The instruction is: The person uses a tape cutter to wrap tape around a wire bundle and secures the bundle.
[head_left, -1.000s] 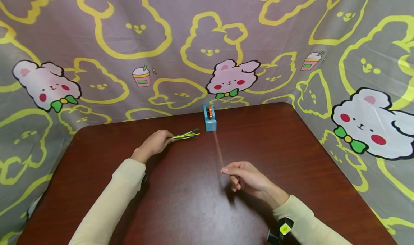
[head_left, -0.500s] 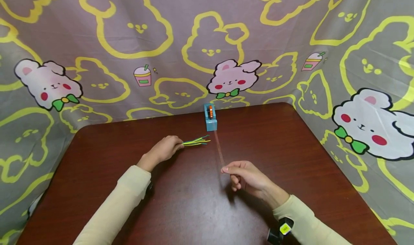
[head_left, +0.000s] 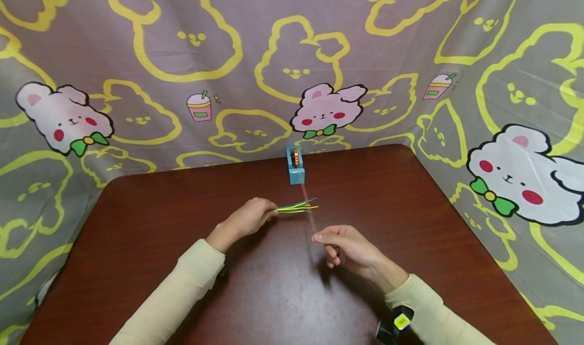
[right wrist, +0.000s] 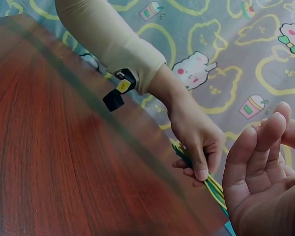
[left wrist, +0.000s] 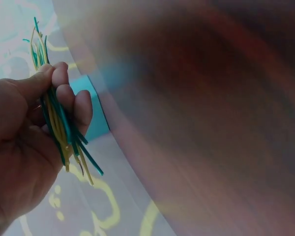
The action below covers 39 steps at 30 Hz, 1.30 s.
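A thin bundle of yellow and green wires (head_left: 294,209) is pinched in my left hand (head_left: 246,218), its free ends pointing right across the tape strip (head_left: 312,222). Whether wires and tape touch, I cannot tell. In the left wrist view the bundle (left wrist: 59,123) runs between thumb and fingers, with loose ends below. My right hand (head_left: 349,246) pinches the near end of the clear strip between thumb and forefinger. The strip stretches taut from a blue tape dispenser (head_left: 296,176) with an orange core. In the right wrist view my right hand (right wrist: 265,182) hides its own fingertips' hold.
A dark red-brown wooden table (head_left: 388,198) lies under both hands, with the dispenser near its far edge. Behind and beside it hangs a grey curtain (head_left: 255,41) with yellow outlines and rabbit prints. Small black devices (head_left: 401,320) sit at the wrists.
My left hand has moved right and a little nearer, carrying the wire bundle from left of the tape strip to across it. The right hand and dispenser have stayed put.
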Available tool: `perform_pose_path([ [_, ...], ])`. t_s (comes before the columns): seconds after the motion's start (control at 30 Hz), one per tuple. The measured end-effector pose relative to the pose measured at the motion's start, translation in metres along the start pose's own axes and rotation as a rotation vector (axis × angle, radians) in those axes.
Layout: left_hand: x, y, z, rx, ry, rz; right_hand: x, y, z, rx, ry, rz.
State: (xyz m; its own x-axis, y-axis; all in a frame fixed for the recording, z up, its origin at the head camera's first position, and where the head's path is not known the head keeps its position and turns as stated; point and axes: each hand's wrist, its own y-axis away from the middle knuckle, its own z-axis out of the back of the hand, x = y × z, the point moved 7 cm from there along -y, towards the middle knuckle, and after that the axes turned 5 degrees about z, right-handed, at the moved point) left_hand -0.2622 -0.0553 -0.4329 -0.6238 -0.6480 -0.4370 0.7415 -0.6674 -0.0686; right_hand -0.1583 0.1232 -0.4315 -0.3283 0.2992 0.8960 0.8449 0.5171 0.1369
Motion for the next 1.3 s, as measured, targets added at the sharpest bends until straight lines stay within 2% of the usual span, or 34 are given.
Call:
perform_pose_path([
  [0.17,-0.017,-0.002,-0.005,-0.033,0.001,-0.045,0.0,0.0,0.001,-0.007,0.001,0.002],
  [0.37,-0.033,-0.004,-0.011,-0.065,-0.002,-0.058,0.0,0.001,0.0,0.006,-0.002,0.02],
  [0.53,-0.046,-0.004,-0.014,-0.077,0.013,-0.093,-0.001,0.001,0.0,0.012,0.001,0.021],
  [0.67,-0.056,-0.003,-0.015,-0.077,0.022,-0.093,-0.001,0.001,0.0,0.016,0.003,0.025],
  [1.07,-0.09,0.008,-0.007,-0.107,0.022,-0.108,-0.002,0.0,0.0,0.008,-0.001,0.019],
  [1.3,-0.101,0.014,-0.004,-0.123,0.03,-0.107,-0.003,-0.001,0.0,-0.004,0.01,0.017],
])
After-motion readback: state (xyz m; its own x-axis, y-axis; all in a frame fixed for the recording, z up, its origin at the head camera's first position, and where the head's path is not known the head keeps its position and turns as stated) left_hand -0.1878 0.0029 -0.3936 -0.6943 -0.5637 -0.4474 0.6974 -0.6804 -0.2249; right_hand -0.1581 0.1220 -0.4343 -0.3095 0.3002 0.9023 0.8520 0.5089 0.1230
